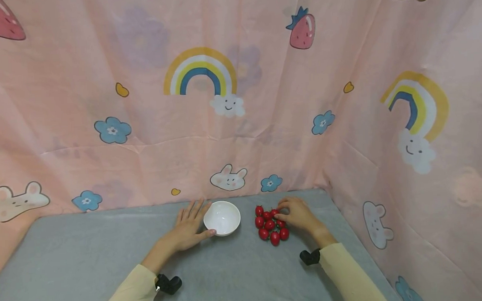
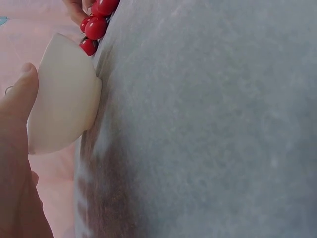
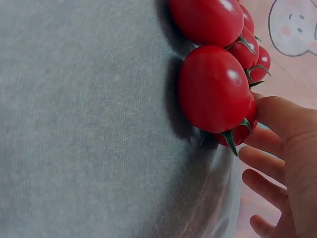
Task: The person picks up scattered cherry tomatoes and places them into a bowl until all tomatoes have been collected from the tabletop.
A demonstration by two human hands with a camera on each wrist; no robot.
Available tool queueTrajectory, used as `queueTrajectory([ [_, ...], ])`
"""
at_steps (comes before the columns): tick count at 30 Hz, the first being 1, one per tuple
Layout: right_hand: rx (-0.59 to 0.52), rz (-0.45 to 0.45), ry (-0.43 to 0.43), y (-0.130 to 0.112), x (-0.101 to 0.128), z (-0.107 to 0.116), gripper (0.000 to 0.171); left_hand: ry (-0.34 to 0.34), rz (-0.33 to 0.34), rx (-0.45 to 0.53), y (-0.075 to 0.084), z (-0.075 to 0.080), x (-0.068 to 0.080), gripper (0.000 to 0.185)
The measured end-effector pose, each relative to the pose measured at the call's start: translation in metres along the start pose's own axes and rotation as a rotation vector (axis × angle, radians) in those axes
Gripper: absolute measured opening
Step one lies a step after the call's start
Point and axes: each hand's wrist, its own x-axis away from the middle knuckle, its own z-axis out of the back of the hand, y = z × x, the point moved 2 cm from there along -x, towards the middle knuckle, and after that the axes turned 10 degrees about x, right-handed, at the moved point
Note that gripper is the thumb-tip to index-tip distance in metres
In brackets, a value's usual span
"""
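Both hands rest on the grey table (image 1: 89, 257), one on each side of a white bowl (image 1: 222, 217) that serves as the landmark. To the left of the bowl, the left hand (image 1: 186, 230) lies flat with its fingers straight and spread, the thumb touching the bowl's near rim and the fingers running along its left side; it steadies the bowl and grips nothing. To the right of the bowl, the right hand (image 1: 298, 216) sits over a cluster of cherry tomatoes (image 1: 270, 224) with its fingers curled down onto the far right tomatoes; from the right wrist view the fingertips (image 3: 277, 111) touch a tomato, though whether they have one pinched I cannot tell. The tomatoes lie just beside the bowl, apart from it by a narrow strip of table, and the cluster runs front to back rather than across. So the fruit lies directly under the right hand and the bowl a short reach to its left; the right hand is far nearer the tomatoes, the left nearer the bowl. Behind the bowl hangs a pink cartoon-print curtain (image 1: 239, 102).
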Motion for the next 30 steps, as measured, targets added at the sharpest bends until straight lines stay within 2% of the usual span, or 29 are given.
queueTrajectory([
  [16,0.014,0.028,0.063,0.003,0.001,0.006,0.023,-0.001,0.020,-0.002,-0.002,-0.005,-0.004,0.094],
  [23,-0.005,0.009,0.065,0.000,0.000,0.013,0.022,0.003,0.027,-0.011,-0.002,-0.007,-0.005,0.100],
  [30,0.003,-0.003,0.085,0.000,0.000,0.015,0.022,0.012,0.022,0.019,-0.004,-0.010,-0.005,0.102],
])
